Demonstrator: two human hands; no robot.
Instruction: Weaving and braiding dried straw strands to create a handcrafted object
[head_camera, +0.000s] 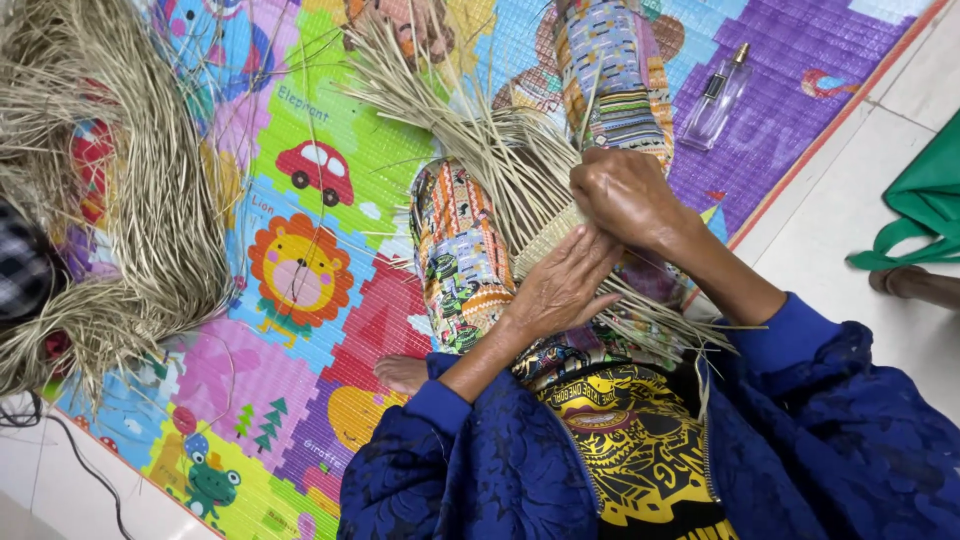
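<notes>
Surface: play mat (300, 160) with cartoon animals, on pale tile.
Head view: your left hand (560, 285) and right hand (625, 195) pinch dried straw strands (500, 150) over the woven piece (555, 235) on your lap — fingers closed.
Technique: keep strands flat and taut — tighten each crossing.
Nearby: loose straw pile (110, 200), glass bottle (715, 100).

A bright play mat (300, 170), printed with a red car, a lion, a frog and other cartoon figures, covered the floor, and a large loose heap of dry straw-coloured strands (120, 200) lay over its left part. A slim clear glass bottle (718, 98) with a gold-coloured cap rested on the mat's purple patch at the upper right, near the mat's orange edge. Beyond that edge, on pale floor tiles (850, 200), lay a green bag (925, 200), and a thin black cable (85, 465) ran over the tiles at the lower left.
</notes>
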